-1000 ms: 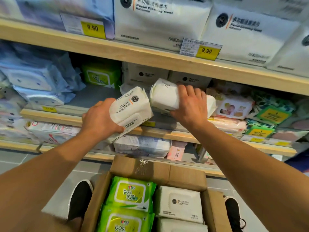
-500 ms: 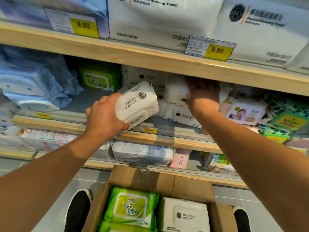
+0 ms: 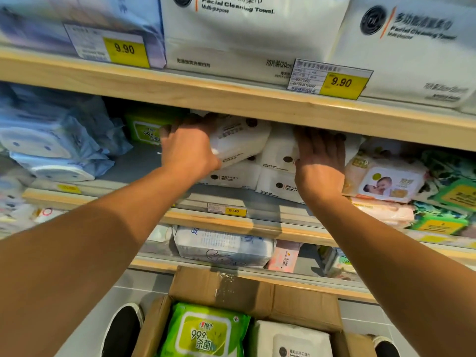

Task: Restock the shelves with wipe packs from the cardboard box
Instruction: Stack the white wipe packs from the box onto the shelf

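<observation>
Nearest the camera, at the bottom edge, sits the open cardboard box (image 3: 247, 289) on the floor, its far flap folded out toward the shelves. Inside it lie a green wipe pack (image 3: 206, 331) on the left and a white wipe pack (image 3: 293, 341) on the right. A dark shoe (image 3: 123, 328) shows just left of the box, and another just right of it.

Beyond the box, the lowest shelf holds a white-and-blue pack (image 3: 224, 246) with a small pink pack (image 3: 283, 256) beside it.

Above the box and farther in, both arms reach into the middle shelf (image 3: 257, 222). The left hand (image 3: 188, 148) grips a tilted white pack (image 3: 237, 140), fingers curled round its left end, holding it over the white stack (image 3: 257, 176) already there. The right hand (image 3: 319, 158) lies flat with straight fingers pressed on the stack's right side, holding nothing.

Left of the stack stands a green pack (image 3: 144, 127), then blue packs (image 3: 51, 140); right of it, a baby-picture pack (image 3: 386, 181).

Farthest, above the stack, large white towel packs (image 3: 244, 34) fill the top shelf behind yellow price tags (image 3: 340, 83).
</observation>
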